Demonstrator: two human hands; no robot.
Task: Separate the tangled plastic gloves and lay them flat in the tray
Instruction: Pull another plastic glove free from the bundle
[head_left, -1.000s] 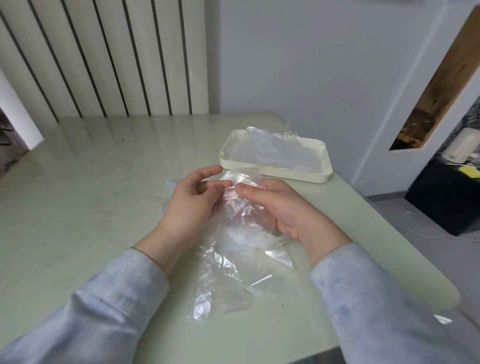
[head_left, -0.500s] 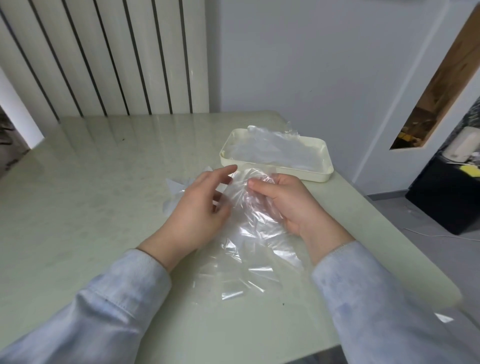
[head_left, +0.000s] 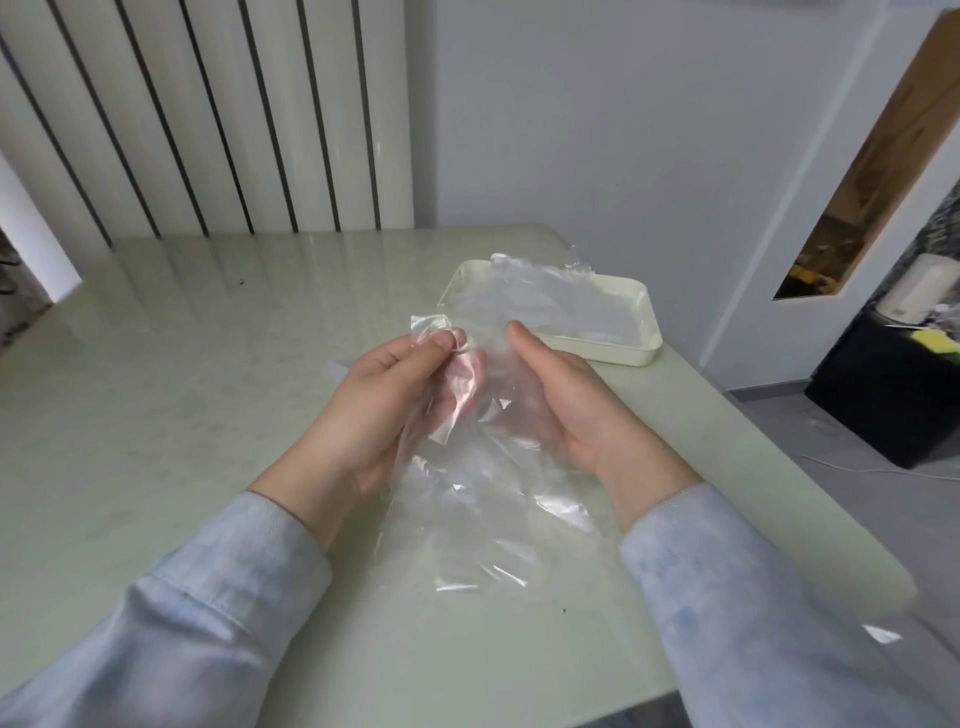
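Two hands grip crinkled, transparent plastic gloves (head_left: 478, 493) above the glossy tabletop (head_left: 182, 389): left hand (head_left: 384, 400) pinching a twisted corner, right hand (head_left: 566, 405) curled underneath. Smoother film (head_left: 561, 306) fills the cream rounded tray (head_left: 597, 356) beyond.

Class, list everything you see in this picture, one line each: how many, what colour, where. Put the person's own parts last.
table: one, pale green, fills the lower view
tray: one, cream, on the table's far right part
flat plastic gloves: number unclear, clear, in the tray
tangled plastic gloves: one bundle, clear, over the table on the near side of the tray
slatted panel: one, white with dark gaps, behind the table
cabinet: one, black, on the floor at right
sleeves: two, pale blue, at the bottom corners
left hand: one, pinches the bundle's top
right hand: one, holds the bundle's right side
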